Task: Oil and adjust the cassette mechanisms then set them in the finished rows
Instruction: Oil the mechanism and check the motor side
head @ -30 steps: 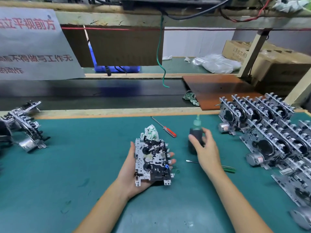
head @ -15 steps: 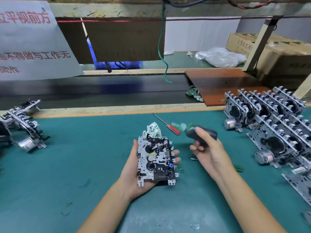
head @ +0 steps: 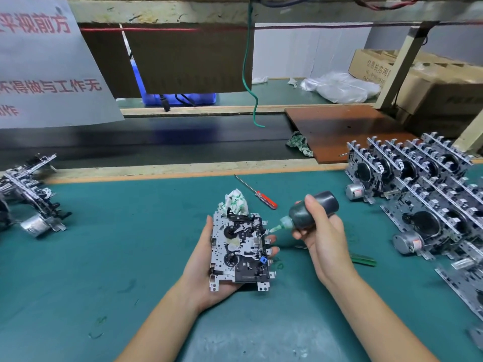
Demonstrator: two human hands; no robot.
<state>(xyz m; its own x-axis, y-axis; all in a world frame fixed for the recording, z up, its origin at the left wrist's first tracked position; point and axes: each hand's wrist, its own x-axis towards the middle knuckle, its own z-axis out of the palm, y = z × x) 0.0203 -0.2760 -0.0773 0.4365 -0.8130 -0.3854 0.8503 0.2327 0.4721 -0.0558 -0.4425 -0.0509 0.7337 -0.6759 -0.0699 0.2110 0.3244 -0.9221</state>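
Even, fairly bright light falls from above on the green surface (head: 104,257), which serves as the landmark here. Shadows on it are soft and short, a faint one just under the left hand (head: 206,267) and the forearms. Near the surface's close edge a pale sheen of glare spreads over the mat. Beyond its far edge the conveyor belt (head: 156,142) lies dim, with a blue reflection. The centre of the surface is sharp; toward its left and right ends the mechanisms blur slightly and straight edges bow with wide-angle distortion. The white sign (head: 47,69) above the left end looks smeared.
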